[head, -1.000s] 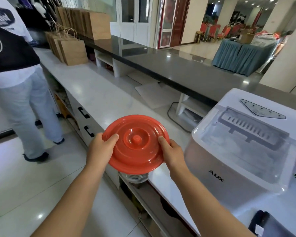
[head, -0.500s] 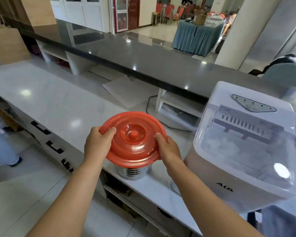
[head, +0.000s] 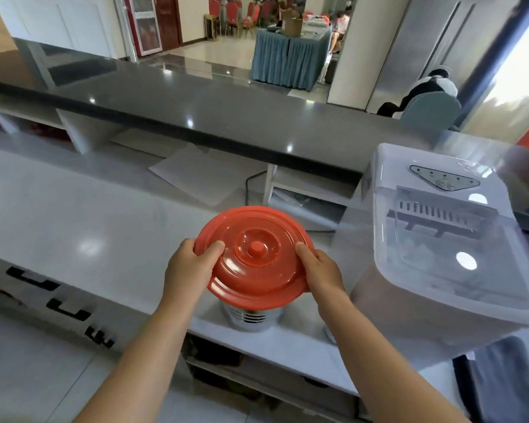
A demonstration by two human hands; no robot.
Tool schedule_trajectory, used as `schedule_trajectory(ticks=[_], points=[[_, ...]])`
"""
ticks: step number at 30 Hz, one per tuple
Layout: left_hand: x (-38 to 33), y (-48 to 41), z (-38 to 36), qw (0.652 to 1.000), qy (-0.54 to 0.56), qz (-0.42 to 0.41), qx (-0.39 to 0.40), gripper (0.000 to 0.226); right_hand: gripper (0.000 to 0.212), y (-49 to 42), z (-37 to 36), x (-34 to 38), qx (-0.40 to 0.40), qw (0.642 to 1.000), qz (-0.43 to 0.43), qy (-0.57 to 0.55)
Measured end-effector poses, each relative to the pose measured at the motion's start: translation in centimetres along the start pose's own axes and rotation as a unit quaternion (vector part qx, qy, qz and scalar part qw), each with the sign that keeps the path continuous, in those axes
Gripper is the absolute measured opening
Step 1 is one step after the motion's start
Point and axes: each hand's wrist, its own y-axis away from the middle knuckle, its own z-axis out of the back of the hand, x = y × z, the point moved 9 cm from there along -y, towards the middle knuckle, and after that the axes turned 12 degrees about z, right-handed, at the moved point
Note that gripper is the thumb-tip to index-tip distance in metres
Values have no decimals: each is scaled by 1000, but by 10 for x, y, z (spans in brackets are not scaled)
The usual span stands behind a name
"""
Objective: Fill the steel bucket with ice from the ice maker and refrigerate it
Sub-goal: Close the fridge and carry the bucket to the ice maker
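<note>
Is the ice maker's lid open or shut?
Shut: the clear lid lies flat along the top of the ice maker, with no gap showing.

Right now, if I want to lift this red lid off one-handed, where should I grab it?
Probably the raised round knob at the centre of the red lid, pinched from straight above: it stands proud of the recessed rings, and the lid lies face up over the steel bucket.

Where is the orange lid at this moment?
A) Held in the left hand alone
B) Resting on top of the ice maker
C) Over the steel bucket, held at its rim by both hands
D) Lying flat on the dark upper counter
C: the left hand and the right hand each grip an edge of the orange lid, and the steel bucket shows directly beneath it.
</note>
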Motion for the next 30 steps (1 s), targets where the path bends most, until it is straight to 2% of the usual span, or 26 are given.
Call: schedule_trajectory(ticks=[5, 9, 11, 15, 17, 20, 26, 30], points=[[-2, 0, 3, 1000, -12, -11, 3, 24, 27, 3, 4, 3, -6, 1000, -5, 15], [-26, 7, 17, 991, -48, -111, -64, 45, 32, 7, 6, 7, -21, 999, -2, 26], [-46, 17, 19, 971, -90, -202, -92, 43, 28, 10, 8, 11, -40, 999, 12, 14], [-82, 36, -10, 914, -186, -358, -44, 18, 20, 16, 10, 15, -73, 997, 18, -12], [-91, 39, -32, 883, -256, -393, -18, 23, 20, 18, 10, 16, -76, 997, 14, -10], [-94, 37, -55, 850, -341, -402, 10, 33, 20, 19, 12, 15, -86, 996, 15, -6], [-91, 34, -52, 867, -302, -397, 16, 30, 20, 22, 19, 26, -113, 993, 28, -2], [-95, 32, -41, 888, -241, -392, 7, 26, 23, 21, 27, 47, -156, 984, 86, -5]])
